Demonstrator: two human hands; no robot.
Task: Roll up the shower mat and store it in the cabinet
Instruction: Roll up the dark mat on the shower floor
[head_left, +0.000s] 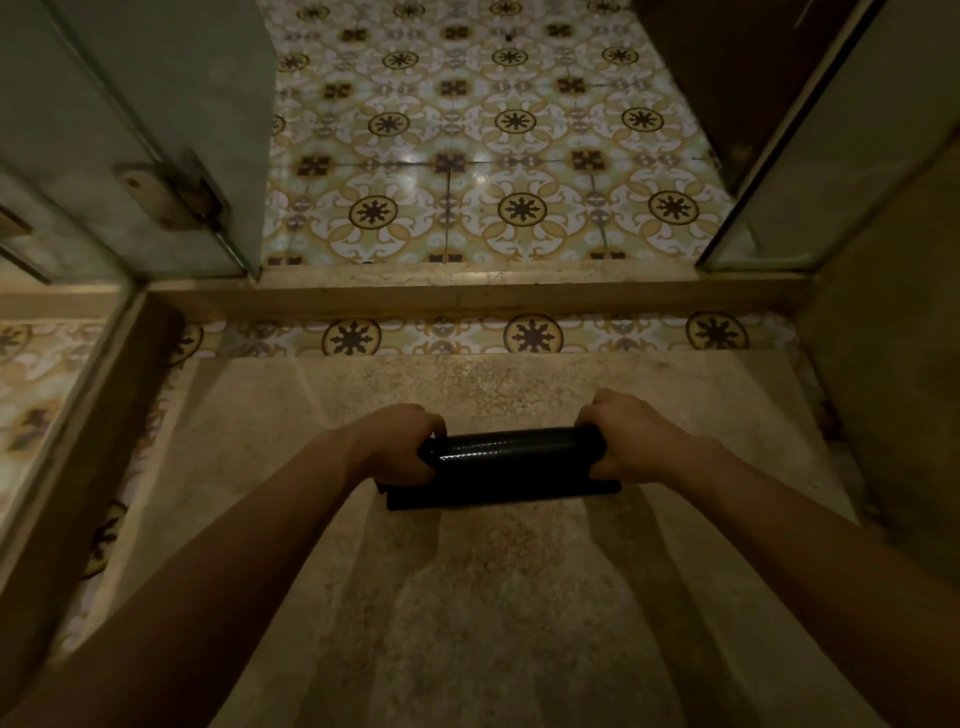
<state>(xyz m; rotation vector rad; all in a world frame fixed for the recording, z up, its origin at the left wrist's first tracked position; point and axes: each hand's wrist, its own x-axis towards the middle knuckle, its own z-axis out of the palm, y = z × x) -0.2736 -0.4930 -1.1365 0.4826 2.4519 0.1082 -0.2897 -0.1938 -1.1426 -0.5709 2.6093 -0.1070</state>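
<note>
The black shower mat (511, 457) lies on the beige stone shower floor, wound into a tight glossy roll with a short flat flap showing along its near edge. My left hand (397, 447) grips the roll's left end. My right hand (631, 439) grips its right end. Both forearms reach forward from the bottom of the view. No cabinet is in view.
A raised stone threshold (467, 293) crosses ahead of the roll, with patterned floor tiles (488, 150) beyond it. A glass shower door with a metal hinge (171, 192) stands open at the left. A glass panel (810, 171) and a wall close off the right.
</note>
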